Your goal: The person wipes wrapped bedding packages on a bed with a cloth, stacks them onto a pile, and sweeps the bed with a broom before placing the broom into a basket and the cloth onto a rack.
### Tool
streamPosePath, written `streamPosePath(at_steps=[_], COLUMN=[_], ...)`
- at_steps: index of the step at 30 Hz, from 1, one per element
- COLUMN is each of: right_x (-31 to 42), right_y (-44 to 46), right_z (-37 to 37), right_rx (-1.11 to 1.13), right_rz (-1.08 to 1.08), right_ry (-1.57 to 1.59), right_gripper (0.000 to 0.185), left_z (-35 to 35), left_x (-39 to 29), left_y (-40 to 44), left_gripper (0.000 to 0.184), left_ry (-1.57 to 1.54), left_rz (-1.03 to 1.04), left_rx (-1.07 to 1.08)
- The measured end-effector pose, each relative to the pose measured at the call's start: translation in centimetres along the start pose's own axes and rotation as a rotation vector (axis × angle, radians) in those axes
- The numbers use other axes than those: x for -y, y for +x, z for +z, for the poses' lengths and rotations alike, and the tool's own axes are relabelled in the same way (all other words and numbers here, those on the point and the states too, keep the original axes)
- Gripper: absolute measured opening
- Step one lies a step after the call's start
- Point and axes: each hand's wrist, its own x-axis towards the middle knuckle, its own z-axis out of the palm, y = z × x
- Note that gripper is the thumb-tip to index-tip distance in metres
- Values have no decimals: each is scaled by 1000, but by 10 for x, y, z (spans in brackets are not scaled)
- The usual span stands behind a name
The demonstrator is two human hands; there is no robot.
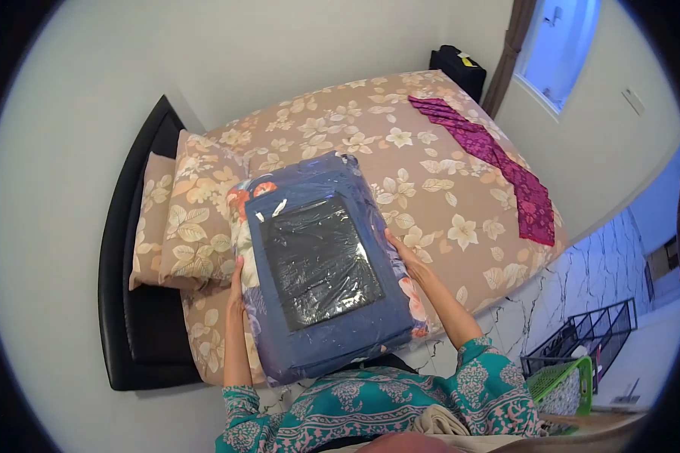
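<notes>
A thick packaged bedding set (279, 325), dark blue with floral fabric along its sides, is held in front of my body in clear plastic. On its top lies a dark rectangular panel (317, 264) under shiny film. My left hand (237, 285) presses against the package's left side, its fingers partly hidden by the edge. Against the right side is my right hand (405, 253), thumb showing near the top edge and the other fingers out of sight. The package is tilted and hides part of the bed behind it.
A bed (446, 226) with a beige floral sheet lies ahead, with pillows (200, 215) by the black headboard (121, 317). A magenta cloth (499, 158) crosses its foot. A black bag (459, 69) stands beyond. A black rack (582, 336) and green basket (563, 385) are at right.
</notes>
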Motion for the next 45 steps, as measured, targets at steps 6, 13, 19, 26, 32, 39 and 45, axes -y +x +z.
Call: streamPosePath(at_steps=[6,13,19,26,32,39,45], right_x=[3,-54,-119,-145,-120,-153,-256], right_y=[-52,-130,-221,-313,-390,-560,-710], right_z=[36,28,40,136,263,339,349], right_rx=[-137,-385,-738,-1087,-1407,-1722,-2040], right_rz=[-82,-190,-280,-455,-479,-340,-88], right_ry=[21,164,235,294,326,397,256], right_gripper=[66,65,74,72,68,71,58], left_z=[3,58,126,169,201,253,251], left_x=[-12,-36,-26,-23,1,57,175], left_y=[-6,-17,-21,-19,-6,-165,-312], left_gripper=[62,65,66,67,69,58,56], left_ry=[39,241,243,367,351,318,128], left_rz=[74,-21,-300,-493,-567,-732,-1043], left_rx=[77,236,651,899,1176,1428,1632])
